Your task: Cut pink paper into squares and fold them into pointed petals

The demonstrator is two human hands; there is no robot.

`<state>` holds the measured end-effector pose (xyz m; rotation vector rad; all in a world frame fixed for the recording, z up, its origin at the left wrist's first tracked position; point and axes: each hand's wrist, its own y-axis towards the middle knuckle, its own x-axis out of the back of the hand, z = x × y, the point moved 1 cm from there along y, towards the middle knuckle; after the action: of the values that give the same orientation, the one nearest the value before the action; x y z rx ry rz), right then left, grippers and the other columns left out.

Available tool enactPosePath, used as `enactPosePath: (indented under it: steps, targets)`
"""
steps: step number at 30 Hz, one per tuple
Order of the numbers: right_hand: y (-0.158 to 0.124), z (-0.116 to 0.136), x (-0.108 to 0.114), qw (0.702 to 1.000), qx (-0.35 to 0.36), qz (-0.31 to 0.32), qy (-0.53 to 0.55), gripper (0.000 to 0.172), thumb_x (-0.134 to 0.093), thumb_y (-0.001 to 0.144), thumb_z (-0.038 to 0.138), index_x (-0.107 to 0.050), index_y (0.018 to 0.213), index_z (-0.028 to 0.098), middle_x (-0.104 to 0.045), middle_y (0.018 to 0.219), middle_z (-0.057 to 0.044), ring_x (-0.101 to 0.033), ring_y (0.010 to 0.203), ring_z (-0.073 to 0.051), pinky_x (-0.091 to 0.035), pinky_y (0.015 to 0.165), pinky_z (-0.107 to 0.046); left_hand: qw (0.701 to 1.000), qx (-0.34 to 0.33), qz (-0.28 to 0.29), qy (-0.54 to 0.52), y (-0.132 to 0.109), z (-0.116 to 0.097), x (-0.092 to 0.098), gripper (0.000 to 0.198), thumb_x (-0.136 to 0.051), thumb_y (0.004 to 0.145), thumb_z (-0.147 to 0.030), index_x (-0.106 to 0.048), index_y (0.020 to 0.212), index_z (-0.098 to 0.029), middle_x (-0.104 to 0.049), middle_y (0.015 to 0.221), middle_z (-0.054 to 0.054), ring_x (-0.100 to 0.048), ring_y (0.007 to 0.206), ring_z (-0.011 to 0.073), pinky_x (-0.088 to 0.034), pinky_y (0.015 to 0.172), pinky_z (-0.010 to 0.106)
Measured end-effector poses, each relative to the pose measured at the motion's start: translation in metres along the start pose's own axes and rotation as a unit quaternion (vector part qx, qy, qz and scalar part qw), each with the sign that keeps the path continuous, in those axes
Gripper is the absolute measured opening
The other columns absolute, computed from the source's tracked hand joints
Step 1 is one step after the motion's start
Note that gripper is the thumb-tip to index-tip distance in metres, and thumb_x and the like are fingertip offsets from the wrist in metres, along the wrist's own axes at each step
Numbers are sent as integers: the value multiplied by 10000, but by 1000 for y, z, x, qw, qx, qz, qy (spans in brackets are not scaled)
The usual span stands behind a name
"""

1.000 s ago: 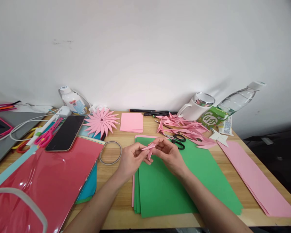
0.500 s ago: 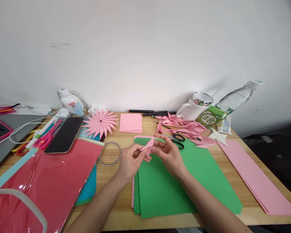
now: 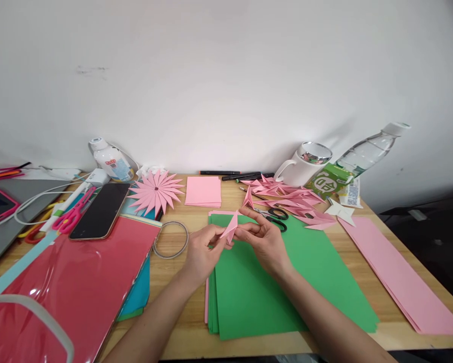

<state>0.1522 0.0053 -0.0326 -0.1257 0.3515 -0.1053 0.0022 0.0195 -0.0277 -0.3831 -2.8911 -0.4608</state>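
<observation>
A small piece of folded pink paper [image 3: 231,228] is held above the far left part of a stack of green paper [image 3: 279,282]. My left hand [image 3: 207,248] pinches its left side between thumb and fingers. My right hand [image 3: 262,237] grips the right side, with the index finger stretched out near the top point. Beyond my right hand lie black-handled scissors [image 3: 277,218], their blades partly hidden. A heap of folded pink pieces [image 3: 287,196] spreads behind the scissors, and one pink piece [image 3: 248,197] stands near its left end.
A pink paper pinwheel [image 3: 156,189] and pink squares [image 3: 203,191] lie at the back. A tape roll [image 3: 171,240], phone [image 3: 100,210] and red folder [image 3: 67,282] are leftward. A mug [image 3: 304,164], tilted bottle [image 3: 374,148] and long pink sheets [image 3: 398,277] are on the right.
The folded pink piece has turned slightly and looks narrower, its point more upright. My right index finger has straightened a little. Both hands stay in nearly the same place.
</observation>
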Motion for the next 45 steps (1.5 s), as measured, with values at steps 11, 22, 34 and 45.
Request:
enactPosePath:
  steps: [11, 22, 34, 45]
  targets:
    - [-2, -1, -3, 996, 31, -77, -22, 391, -793, 571, 289, -563, 861, 163, -678, 610, 13, -630, 552, -129, -512, 617, -266, 999, -19, 16, 35, -2, 3, -4, 100, -564, 819, -202, -651, 805, -153, -670, 731, 38, -661, 641, 141, -544, 605, 246]
    - [-4, 2, -3, 993, 40, -86, -77, 353, -774, 580, 284, -572, 840, 157, -691, 633, -6, -635, 560, -143, -521, 584, -269, 953, 226, 13, -199, 4, -1, -8, 283, -789, 597, -322, -637, 733, -126, -702, 682, 27, -688, 637, 184, -586, 639, 307]
    - [-4, 3, -5, 998, 21, 10, -57, 394, -787, 610, 397, -655, 908, 174, -735, 760, -50, -683, 653, -195, -560, 676, -351, 946, 238, -26, -219, 9, 1, -3, 348, -825, 512, -311, -563, 643, -122, -680, 595, 25, -649, 512, 158, -537, 449, 246]
    - [2, -3, -2, 998, 12, -57, -32, 339, -798, 590, 371, -660, 812, 156, -662, 609, -1, -615, 553, -135, -538, 601, -294, 916, 289, 45, -276, 8, 2, -4, 428, -789, 595, -415, -590, 813, -106, -673, 671, 41, -669, 572, 167, -543, 535, 263]
